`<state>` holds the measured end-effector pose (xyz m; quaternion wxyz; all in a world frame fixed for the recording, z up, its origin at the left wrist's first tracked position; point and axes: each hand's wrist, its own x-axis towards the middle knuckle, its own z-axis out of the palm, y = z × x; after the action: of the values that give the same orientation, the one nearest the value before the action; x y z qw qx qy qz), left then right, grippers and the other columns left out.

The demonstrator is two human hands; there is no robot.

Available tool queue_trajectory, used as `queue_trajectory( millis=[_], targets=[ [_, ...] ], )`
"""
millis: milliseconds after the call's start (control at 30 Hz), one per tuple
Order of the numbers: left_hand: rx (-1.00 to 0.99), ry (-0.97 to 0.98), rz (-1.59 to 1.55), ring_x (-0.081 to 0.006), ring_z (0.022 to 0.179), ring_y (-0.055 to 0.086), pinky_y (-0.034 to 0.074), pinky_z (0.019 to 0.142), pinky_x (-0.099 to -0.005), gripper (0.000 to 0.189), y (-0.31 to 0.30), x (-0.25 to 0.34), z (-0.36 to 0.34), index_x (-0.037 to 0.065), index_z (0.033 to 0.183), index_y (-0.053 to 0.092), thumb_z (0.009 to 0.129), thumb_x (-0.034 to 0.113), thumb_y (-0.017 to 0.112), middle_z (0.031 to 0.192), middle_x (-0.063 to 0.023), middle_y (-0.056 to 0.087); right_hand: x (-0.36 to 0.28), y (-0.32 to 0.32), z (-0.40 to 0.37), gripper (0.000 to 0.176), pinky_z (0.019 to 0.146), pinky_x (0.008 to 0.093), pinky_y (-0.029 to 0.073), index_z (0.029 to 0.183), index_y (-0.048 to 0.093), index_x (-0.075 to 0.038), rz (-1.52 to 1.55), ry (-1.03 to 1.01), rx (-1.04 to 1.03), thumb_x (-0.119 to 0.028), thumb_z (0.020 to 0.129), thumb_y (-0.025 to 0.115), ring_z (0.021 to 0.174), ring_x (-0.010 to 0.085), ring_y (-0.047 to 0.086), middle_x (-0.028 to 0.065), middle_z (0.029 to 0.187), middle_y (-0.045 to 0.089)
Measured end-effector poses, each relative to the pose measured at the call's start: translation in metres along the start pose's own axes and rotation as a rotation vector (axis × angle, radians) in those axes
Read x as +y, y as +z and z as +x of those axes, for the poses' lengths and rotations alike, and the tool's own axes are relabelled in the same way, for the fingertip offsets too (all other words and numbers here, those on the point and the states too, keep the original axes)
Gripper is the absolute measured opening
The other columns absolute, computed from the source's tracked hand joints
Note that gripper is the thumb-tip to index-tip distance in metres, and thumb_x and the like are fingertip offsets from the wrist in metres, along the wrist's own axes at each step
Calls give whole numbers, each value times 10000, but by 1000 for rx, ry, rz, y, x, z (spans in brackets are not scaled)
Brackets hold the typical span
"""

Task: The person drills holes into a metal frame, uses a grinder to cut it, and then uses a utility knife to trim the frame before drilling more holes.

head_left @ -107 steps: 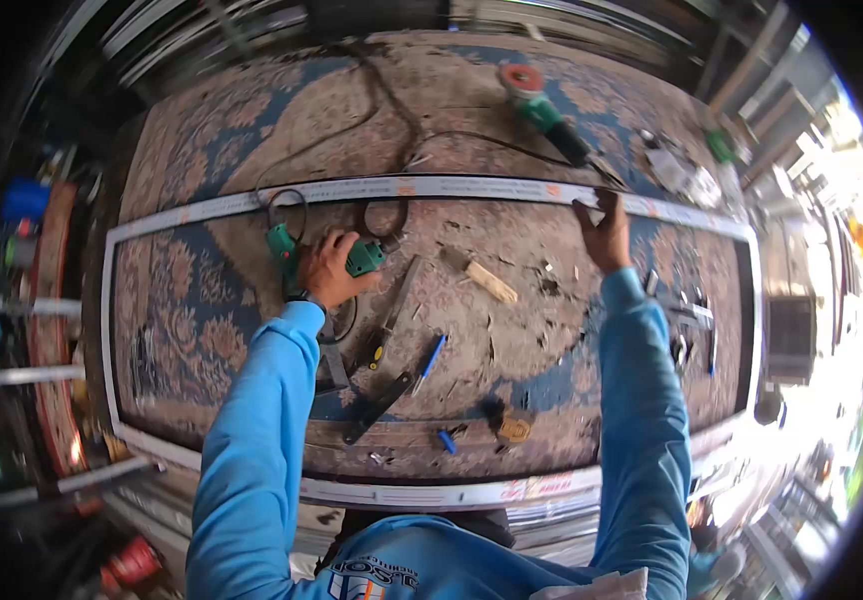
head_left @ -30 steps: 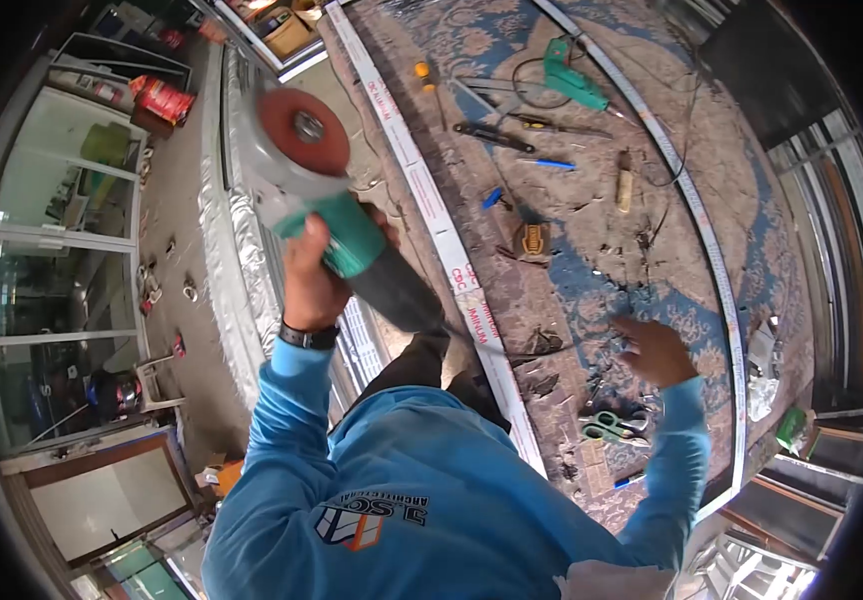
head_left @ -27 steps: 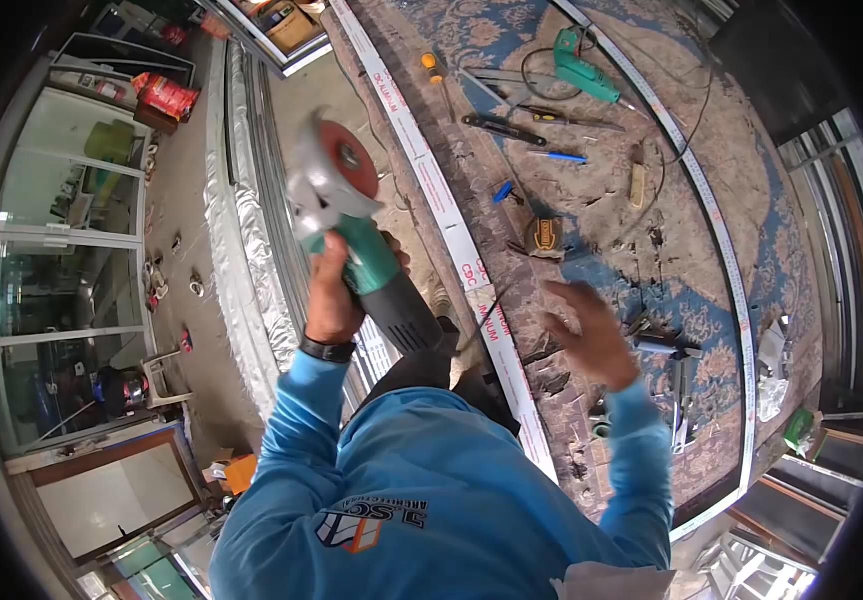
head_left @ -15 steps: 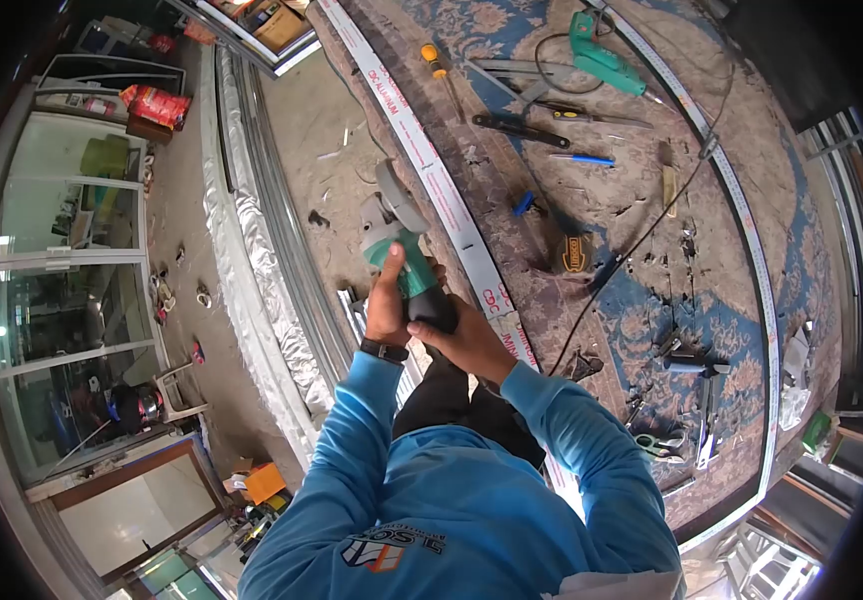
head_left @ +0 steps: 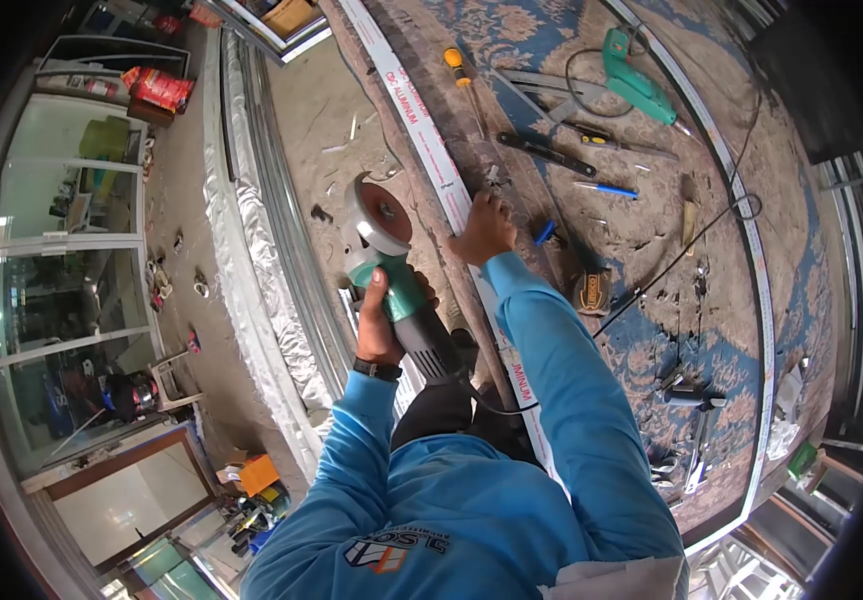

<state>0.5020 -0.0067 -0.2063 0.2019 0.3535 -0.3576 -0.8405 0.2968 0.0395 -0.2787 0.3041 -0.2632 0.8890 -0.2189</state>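
My left hand (head_left: 382, 318) is wrapped around the green body of an angle grinder (head_left: 410, 300), its thumb lying along the top. The grinder's reddish-brown disc (head_left: 386, 212) and metal guard point away from me, and its black handle end faces my body. On the carpeted table, my right hand (head_left: 487, 232) grips a long white aluminum bar (head_left: 414, 118) printed with red lettering. The thumb is at the bar's left edge and the fingers curl over its other side. A cord trails from the grinder's rear under my right arm.
A yellow-handled screwdriver (head_left: 458, 68), a green power drill (head_left: 637, 75), a blue pen (head_left: 607, 190) and a blue clip-like piece (head_left: 546, 232) lie on the carpet (head_left: 642, 270). A second long bar (head_left: 752, 250) curves along the right. Wrapped metal profiles (head_left: 252, 240) lie on the floor at left.
My right hand has left the grinder's handle and moved forward onto the aluminum bar. The grinder, now in my left hand alone, has turned so its disc shows.
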Motion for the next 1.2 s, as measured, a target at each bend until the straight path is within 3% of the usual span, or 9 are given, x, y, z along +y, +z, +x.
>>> queue_trajectory(
  millis=[167, 267, 333, 400, 767, 900, 1000, 1100, 1200],
  targets=[
    [-59, -10, -82, -283, 918, 722, 606, 850, -453, 650, -19, 4, 1, -14, 1274, 587, 993, 569, 643, 1076, -165, 705, 1, 22, 12, 1038, 1081, 498, 516, 1494, 298, 84, 2, -58, 170, -323, 755, 902, 1385, 456, 509, 314, 1519, 460],
    [-88, -17, -68, -283, 917, 722, 604, 847, -453, 657, -35, 6, 1, -20, 1278, 584, 992, 568, 647, 1081, -165, 704, 2, -12, 18, 932, 1047, 459, 532, 1465, 402, 67, 505, -116, 44, -296, 768, 902, 1299, 383, 613, 261, 1420, 604],
    [-78, -52, -118, -283, 925, 724, 604, 854, -449, 674, -41, 5, -1, -20, 1278, 584, 979, 579, 660, 1081, -164, 704, 4, -38, 42, 551, 961, 390, 567, 1342, 665, -38, 1256, 180, -574, -317, 893, 823, 1145, 250, 701, 97, 1226, 742],
    [-84, -69, -179, -283, 927, 726, 606, 853, -444, 678, -46, 3, -3, -17, 1271, 587, 973, 587, 664, 1080, -165, 705, 14, -36, 57, 510, 938, 378, 580, 1349, 677, -63, 1298, 195, -625, -348, 939, 780, 1106, 217, 712, 91, 1230, 741],
    [-62, -48, -182, -287, 853, 729, 617, 772, -407, 650, -65, 5, -25, 4, 1209, 607, 957, 599, 676, 959, -170, 711, 34, -8, 75, 425, 915, 382, 593, 1332, 677, -54, 1304, 161, -678, -291, 984, 740, 1070, 226, 737, 104, 1235, 752],
    [-15, -34, -144, -285, 857, 729, 614, 784, -407, 620, -62, 3, -30, -1, 1194, 609, 968, 572, 679, 969, -169, 708, 22, -12, 37, 508, 1026, 366, 503, 1396, 615, 6, 628, -161, -37, -282, 992, 724, 1247, 232, 633, 134, 1411, 662],
    [-35, -21, -66, -284, 868, 734, 613, 799, -404, 568, -58, 6, -29, -13, 1189, 620, 981, 510, 698, 985, -168, 710, -6, -50, -64, 611, 1028, 357, 505, 1417, 571, 36, 549, -264, 34, -362, 981, 733, 1220, 248, 643, 173, 1367, 663],
    [-19, -46, -77, -235, 832, 728, 605, 777, -373, 452, -31, 8, -31, 3, 1098, 654, 966, 424, 755, 942, -139, 726, 14, -17, -140, 514, 995, 334, 506, 1390, 562, -27, 842, -198, -567, -279, 980, 746, 1105, 166, 629, 76, 1221, 653],
    [-67, -100, -25, -219, 843, 723, 602, 764, -353, 436, -19, -7, -23, 3, 1117, 660, 959, 396, 763, 964, -125, 723, 6, 14, -204, 723, 990, 380, 518, 1364, 531, 33, 709, -255, -443, -382, 880, 872, 1181, 257, 639, 178, 1277, 641]
  ],
)
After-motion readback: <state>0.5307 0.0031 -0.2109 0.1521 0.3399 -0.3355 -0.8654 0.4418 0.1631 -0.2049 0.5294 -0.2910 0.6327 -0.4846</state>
